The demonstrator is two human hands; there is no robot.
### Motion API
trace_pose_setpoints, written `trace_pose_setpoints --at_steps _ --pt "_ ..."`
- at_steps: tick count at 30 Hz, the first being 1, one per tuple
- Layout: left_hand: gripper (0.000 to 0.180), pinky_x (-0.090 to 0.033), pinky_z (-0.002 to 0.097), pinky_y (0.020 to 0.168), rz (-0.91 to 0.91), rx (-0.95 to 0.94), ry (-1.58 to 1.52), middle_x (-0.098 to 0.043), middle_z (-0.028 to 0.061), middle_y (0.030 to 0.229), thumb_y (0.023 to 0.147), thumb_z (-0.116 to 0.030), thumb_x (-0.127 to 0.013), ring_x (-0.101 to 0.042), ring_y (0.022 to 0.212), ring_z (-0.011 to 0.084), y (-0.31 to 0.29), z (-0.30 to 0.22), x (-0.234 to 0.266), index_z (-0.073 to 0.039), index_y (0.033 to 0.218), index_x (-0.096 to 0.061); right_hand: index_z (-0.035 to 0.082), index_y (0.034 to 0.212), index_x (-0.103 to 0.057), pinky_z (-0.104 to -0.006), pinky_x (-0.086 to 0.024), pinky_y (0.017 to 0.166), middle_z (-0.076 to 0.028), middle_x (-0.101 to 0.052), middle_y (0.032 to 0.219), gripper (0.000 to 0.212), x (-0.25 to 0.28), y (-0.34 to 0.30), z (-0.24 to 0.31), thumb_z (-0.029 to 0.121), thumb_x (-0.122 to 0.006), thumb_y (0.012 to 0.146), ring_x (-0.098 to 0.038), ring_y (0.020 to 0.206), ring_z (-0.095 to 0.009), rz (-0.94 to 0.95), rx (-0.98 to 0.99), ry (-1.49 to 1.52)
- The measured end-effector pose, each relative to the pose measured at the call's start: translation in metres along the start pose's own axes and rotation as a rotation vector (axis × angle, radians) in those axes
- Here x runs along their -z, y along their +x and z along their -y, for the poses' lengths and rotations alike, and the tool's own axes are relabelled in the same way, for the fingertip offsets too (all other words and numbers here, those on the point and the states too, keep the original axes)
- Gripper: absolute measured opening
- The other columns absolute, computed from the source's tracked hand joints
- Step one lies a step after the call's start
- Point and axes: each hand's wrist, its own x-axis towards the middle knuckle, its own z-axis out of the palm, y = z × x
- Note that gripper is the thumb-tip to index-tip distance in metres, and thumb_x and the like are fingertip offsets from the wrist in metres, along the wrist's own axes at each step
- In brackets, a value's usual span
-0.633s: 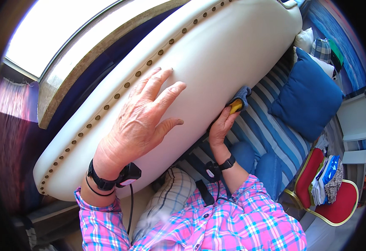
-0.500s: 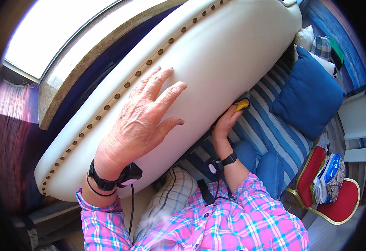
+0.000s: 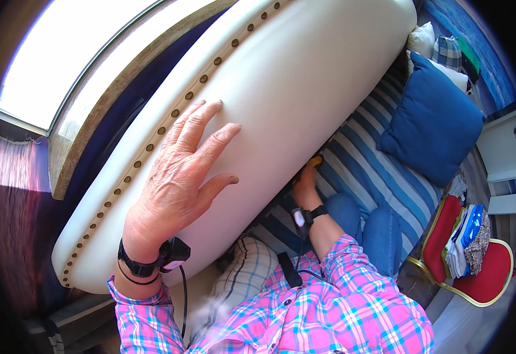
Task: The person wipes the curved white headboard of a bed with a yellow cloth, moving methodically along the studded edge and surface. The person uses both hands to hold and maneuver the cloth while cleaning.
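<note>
A long white padded piece (image 3: 293,88), smooth like leather, slants across the view, and a row of dark brass-coloured studs (image 3: 203,78) follows its far-left side. My left hand (image 3: 181,162) lies on its surface beside the studs, fingers spread and holding nothing. Down at the near-right edge of the padding, my right hand (image 3: 306,189) is closed around a small yellow-and-dark object (image 3: 316,161). Only its yellow end shows past my fingers; the kind of thing cannot be made out. Part of this hand is in shadow beside the padded edge.
Blue-and-white striped upholstery (image 3: 376,177) runs along the right, with a blue cushion (image 3: 435,121) on it. A red chair (image 3: 485,280) at lower right carries folded cloths (image 3: 467,242). Behind the padding stands a brown-edged sill (image 3: 63,159) beside a bright window.
My right hand has moved left and down along the padded edge, and less of the yellow object shows. My left hand appears slightly farther left; the whole view has shifted a little.
</note>
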Motion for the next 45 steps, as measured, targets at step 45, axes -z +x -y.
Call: trace_pose_setpoints --at_steps 45 --pt "0.091 -0.019 0.0603 0.133 0.179 -0.186 0.321 -0.041 0.0197 0.167 0.072 -0.021 -0.094 -0.025 0.160 0.0517 0.038 -0.059 -0.044 -0.012 0.153 -0.056 0.002 0.163 -0.037 -0.0530 -0.026 0.129 -0.025 -0.037 0.170 0.059 -0.136 -0.190 0.127 0.012 -0.055 0.108 -0.033 0.158 -0.048 0.313 1.547 -0.701"
